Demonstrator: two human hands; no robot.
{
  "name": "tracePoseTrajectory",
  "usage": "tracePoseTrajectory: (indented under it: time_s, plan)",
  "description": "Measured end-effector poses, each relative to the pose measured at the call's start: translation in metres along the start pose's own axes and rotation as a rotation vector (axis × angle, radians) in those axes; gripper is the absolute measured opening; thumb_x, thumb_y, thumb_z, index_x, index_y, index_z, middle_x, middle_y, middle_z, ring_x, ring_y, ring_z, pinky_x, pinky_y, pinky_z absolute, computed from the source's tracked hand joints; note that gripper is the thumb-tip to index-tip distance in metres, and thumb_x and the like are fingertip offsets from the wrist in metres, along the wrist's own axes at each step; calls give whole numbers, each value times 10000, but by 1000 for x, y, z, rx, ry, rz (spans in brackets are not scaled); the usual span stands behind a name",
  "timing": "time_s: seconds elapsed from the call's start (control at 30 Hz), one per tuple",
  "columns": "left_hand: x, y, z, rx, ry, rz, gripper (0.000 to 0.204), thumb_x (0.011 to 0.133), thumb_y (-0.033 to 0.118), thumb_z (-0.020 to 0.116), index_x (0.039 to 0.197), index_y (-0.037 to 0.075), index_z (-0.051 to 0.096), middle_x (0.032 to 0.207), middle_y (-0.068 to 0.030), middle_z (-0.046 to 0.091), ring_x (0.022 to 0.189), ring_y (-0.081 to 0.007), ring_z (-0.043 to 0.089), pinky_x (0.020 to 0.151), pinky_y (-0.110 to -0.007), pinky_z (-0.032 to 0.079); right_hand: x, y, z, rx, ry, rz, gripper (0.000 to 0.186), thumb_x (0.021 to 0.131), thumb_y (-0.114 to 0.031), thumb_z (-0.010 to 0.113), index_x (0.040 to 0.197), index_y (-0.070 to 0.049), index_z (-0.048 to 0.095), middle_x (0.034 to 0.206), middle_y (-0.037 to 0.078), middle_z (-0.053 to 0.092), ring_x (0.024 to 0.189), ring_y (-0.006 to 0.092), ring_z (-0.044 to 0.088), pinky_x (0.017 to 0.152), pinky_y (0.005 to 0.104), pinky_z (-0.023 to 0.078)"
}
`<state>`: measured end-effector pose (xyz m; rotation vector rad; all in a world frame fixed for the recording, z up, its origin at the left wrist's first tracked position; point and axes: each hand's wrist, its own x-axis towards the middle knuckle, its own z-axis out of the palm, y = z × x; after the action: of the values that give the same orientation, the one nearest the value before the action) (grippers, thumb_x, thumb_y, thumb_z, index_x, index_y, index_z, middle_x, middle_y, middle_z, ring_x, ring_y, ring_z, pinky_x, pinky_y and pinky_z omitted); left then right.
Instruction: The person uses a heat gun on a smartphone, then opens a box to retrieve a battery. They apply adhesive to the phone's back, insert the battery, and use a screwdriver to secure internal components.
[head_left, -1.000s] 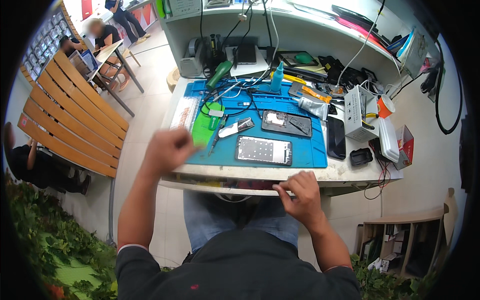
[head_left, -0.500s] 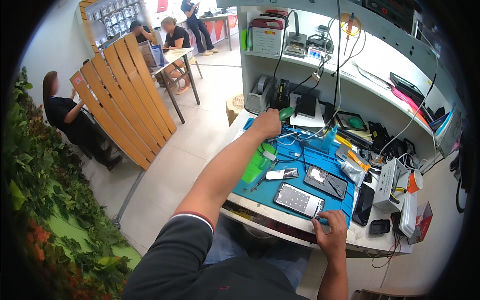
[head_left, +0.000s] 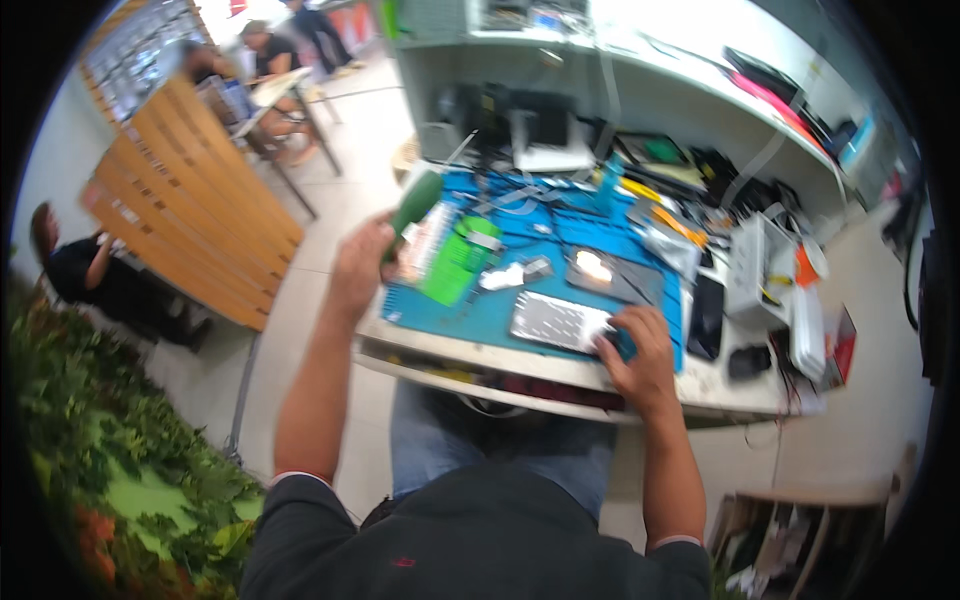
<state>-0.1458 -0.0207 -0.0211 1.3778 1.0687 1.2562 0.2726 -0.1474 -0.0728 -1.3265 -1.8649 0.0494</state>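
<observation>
My left hand (head_left: pixel 358 262) is closed round a green air blower bulb (head_left: pixel 418 202), raised over the mat's left edge with its thin pale nozzle pointing up and away. A silvery phone frame (head_left: pixel 556 318), dotted with small marks, lies near the front of the blue work mat (head_left: pixel 440 325). At its right end, my right hand (head_left: pixel 645 355) grips it between thumb and fingers; the fingertips are blurred. Just behind the frame rests a dark opened phone (head_left: pixel 628 277) with a bright reflection. A small white and silver piece (head_left: pixel 515 273) lies to their left.
A bright green sheet (head_left: pixel 460 265) and cables lie on the mat. To the right are a black phone (head_left: pixel 706 318), a white box (head_left: pixel 760 255) and a light blue bottle (head_left: pixel 609 185). A shelf (head_left: pixel 560 42) overhangs the back. People and a slatted wooden panel (head_left: pixel 195 195) are beyond at left.
My left hand has drawn back toward me and left, lifting the green blower bulb off the bench's back. The view has shifted. My right hand stays at the phone frame's end.
</observation>
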Motion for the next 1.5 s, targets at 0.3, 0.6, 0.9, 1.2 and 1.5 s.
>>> tracePoseTrajectory:
  time_s: [0.3, 0.6, 0.9, 1.2, 1.5]
  plan:
    - [-104, 6, 15, -637, -245, -348, 408, 1178, 299, 581, 1513, 79, 501, 914, -51, 551, 723, -170, 587, 752, -387, 570, -2, -1, 6, 114, 83, 154, 271, 852, -87, 894, 1077, -33, 754, 1134, 151, 750, 1131, 364, 685, 1009, 450, 531]
    - [-100, -2, 31, -539, -323, -275, 460, 1193, 318, 611, 1566, 74, 495, 895, -23, 515, 554, -80, 490, 530, -269, 504, -3, -6, 10, 32, 21, 152, 268, 851, -143, 903, 1055, -43, 760, 1132, 127, 757, 1131, 346, 678, 1016, 438, 513]
    - [-93, -10, 12, -614, -387, -330, 498, 1207, 396, 548, 1549, 39, 489, 883, -52, 500, 477, -82, 503, 458, -312, 604, -3, -4, 9, 33, 22, 159, 278, 843, -155, 908, 1047, -39, 758, 1134, 129, 759, 1136, 344, 680, 1019, 442, 511]
    - [-94, 14, 19, -298, -363, -321, 501, 1198, 379, 578, 1586, 83, 464, 920, -62, 567, 572, -117, 587, 517, -308, 554, -2, -4, 8, 22, -2, 166, 278, 828, -133, 899, 1040, -31, 750, 1144, 155, 750, 1161, 379, 673, 1043, 462, 510]
    - [-93, 14, 30, -258, -375, -423, 514, 1187, 241, 567, 1634, 101, 356, 989, -51, 580, 579, -122, 566, 488, -326, 525, -4, 2, 1, -32, -76, 118, 679, 768, -301, 943, 1369, -66, 733, 1472, 187, 686, 1396, 419, 600, 1204, 504, 437]
